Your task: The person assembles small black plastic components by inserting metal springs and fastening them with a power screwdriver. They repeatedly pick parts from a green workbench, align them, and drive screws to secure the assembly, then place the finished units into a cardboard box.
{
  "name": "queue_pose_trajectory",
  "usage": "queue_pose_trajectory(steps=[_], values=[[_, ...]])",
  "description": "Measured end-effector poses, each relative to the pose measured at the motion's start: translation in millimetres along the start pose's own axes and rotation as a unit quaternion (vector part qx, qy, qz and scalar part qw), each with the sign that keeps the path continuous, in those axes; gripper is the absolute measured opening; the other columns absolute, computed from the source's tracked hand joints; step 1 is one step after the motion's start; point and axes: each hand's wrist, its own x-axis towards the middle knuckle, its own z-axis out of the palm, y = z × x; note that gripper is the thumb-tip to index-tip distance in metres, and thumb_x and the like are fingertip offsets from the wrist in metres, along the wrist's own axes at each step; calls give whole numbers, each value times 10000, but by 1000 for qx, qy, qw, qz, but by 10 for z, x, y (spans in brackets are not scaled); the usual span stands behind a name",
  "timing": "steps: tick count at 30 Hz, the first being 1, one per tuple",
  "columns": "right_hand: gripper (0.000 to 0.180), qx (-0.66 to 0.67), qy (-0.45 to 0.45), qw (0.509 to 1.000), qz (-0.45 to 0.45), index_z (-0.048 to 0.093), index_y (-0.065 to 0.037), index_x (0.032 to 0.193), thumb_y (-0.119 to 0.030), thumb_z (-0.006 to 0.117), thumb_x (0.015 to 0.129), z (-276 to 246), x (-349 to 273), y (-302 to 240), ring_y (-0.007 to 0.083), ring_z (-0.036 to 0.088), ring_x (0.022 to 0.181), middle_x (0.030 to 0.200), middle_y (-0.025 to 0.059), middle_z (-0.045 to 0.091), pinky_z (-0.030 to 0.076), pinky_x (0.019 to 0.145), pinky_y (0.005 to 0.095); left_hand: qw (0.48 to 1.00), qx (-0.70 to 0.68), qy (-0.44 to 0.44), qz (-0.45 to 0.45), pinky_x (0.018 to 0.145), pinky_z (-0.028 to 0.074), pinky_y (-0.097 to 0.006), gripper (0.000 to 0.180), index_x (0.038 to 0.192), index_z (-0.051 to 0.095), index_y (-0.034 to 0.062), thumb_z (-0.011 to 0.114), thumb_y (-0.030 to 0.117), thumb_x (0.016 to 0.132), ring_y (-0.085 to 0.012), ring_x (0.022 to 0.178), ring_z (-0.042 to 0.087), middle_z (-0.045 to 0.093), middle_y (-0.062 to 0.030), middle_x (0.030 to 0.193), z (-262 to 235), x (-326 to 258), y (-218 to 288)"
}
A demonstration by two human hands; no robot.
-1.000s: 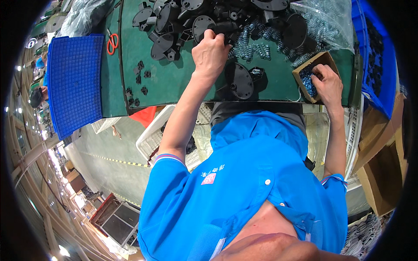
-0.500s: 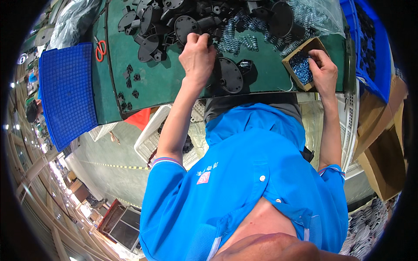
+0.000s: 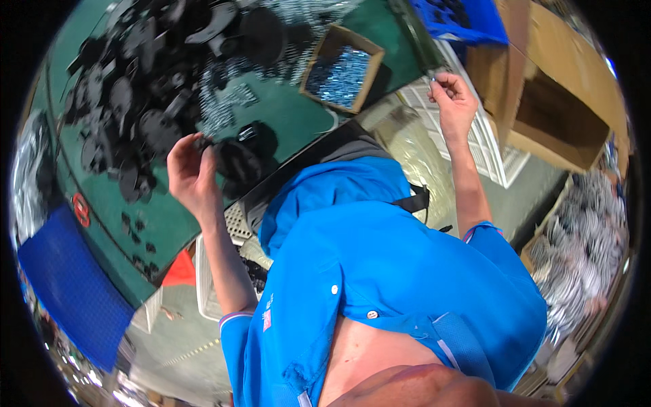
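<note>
My left hand (image 3: 193, 178) is at the near edge of the heaped parts, thumb and fingers curled round a small black part (image 3: 202, 143). Just right of it on the green table lies a black round-based part (image 3: 237, 161), with a short spring (image 3: 248, 133) beside it. Out past the table's right edge is my right hand (image 3: 454, 107), its thumb and forefinger pinched on a small shiny screw (image 3: 432, 80), blurred. A cardboard box (image 3: 372, 73) of bluish metal screws stands on the table between my hands. Loose coil springs (image 3: 215, 105) lie beyond my left hand.
Many black round parts (image 3: 159, 129) cover the table's left side. Red-handled scissors (image 3: 81, 210) and a blue gridded tray (image 3: 74, 285) lie further left. At the right are a blue crate (image 3: 491, 30), a white crate (image 3: 483, 152) and a large open cardboard carton (image 3: 576, 61).
My right hand has left the screw box and moved right, past the table edge. My left hand has drawn back slightly from the black parts. The whole view has turned.
</note>
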Motion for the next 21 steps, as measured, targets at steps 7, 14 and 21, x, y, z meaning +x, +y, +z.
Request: queue_pose_trajectory(steps=[7,14,21], values=[[170,-86,108,988,76,666,33,1019,14,691,852,-438,-467,483,70,623,731,882,38,680,517,666,212,993,77,-53,68,845,488,-216,306,1150,651,-12,717,-48,854,-85,964,604,635,-27,1092,110,-8,-13],[193,-70,125,987,78,659,51,1042,23,680,853,-300,-319,505,103,657,756,908,78,692,547,664,230,995,82,12,53,778,478,-192,309,1150,652,-11,741,-18,854,-60,837,584,627,-11,1043,75,-55,5],[227,-69,71,995,19,656,39,1087,-14,676,866,-453,-254,763,139,668,798,930,84,680,548,706,275,989,123,15,-81,695,477,-202,291,1148,691,12,720,-3,859,-70,814,581,574,-19,1017,30,-237,181]])
